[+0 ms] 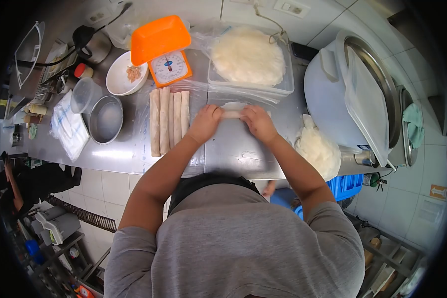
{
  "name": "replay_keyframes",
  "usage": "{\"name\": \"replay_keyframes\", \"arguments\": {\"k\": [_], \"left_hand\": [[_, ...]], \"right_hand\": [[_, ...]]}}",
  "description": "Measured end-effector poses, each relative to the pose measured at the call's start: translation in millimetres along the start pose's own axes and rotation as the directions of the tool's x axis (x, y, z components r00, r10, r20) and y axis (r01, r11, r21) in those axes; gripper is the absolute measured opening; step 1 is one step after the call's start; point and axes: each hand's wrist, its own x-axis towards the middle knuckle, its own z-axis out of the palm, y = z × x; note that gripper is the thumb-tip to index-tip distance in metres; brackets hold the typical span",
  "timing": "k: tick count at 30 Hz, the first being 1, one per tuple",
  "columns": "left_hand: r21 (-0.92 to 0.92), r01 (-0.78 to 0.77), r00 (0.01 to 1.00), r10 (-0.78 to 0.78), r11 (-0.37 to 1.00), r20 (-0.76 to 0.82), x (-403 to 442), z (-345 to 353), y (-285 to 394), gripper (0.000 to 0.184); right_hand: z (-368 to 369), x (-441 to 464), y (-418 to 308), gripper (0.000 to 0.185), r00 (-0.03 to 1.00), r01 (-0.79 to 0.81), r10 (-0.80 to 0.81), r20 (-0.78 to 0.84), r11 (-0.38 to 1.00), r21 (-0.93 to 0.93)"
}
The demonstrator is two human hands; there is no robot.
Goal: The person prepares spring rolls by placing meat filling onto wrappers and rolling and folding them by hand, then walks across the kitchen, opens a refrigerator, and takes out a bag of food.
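Both hands are on a pale spring roll [231,114] lying crosswise on the steel table, with a strip of its thin white wrapper [233,106] flat on the far side. My left hand [206,122] curls its fingers over the left end of the roll. At the right end, my right hand [259,122] grips it the same way. Several long finished rolls [170,121] lie side by side on plastic film, left of my left hand. Beyond my hands stands a clear tub [288,88] holding a white shredded mass [248,55].
An orange scale [170,67] stands behind the rolls, beside a white bowl [113,74] with a little pinkish filling. A round metal pan [106,120] sits further left. On the right are a bundle of pale wrappers [319,151] and a large white container [328,94].
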Motion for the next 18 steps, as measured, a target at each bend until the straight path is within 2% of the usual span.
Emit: {"name": "replay_keyframes", "arguments": {"k": [1,4,7,10,13,16,18], "left_hand": [[-0.028,0.031,0.997,-0.028,0.999,0.078,3.2,-0.6,-4.0,0.023],[0.127,0.089,0.991,-0.1,0.988,0.085,13.6,-10.3,-1.2,0.026],[0.205,0.078,0.996,-0.069,0.976,-0.05,15.1,2.3,16.1,0.041],[0.134,0.011,1.0,-0.012,0.991,0.007,-8.6,19.6,41.3,0.052],[0.149,0.047,0.997,-0.056,0.988,0.06,-5.5,23.8,36.3,0.06],[0.219,0.017,0.996,-0.036,0.976,0.086,20.2,23.7,12.8,0.056],[0.229,0.04,0.97,-0.093,0.973,0.225,37.3,5.4,5.9,0.055]], "right_hand": [[-0.4,4.1,4.1,0.021,0.998,-0.04,0.038,0.041,0.999,0.033],[-3.8,24.3,12.2,0.028,0.977,-0.105,0.11,0.18,0.994,-0.041],[3.5,22.9,-4.5,0.036,0.986,0.051,-0.085,-0.141,0.972,-0.228],[26.8,-2.4,-14.4,0.044,0.99,0.033,-0.048,-0.135,0.993,-0.112],[29.8,-5.0,-14.7,0.044,0.986,0.073,-0.109,-0.122,0.961,-0.265],[27.0,19.6,-0.5,0.043,0.992,0.047,-0.073,-0.102,0.971,-0.236],[18.1,32.9,5.3,0.038,1.0,0.019,-0.022,-0.01,0.984,-0.178]]}}
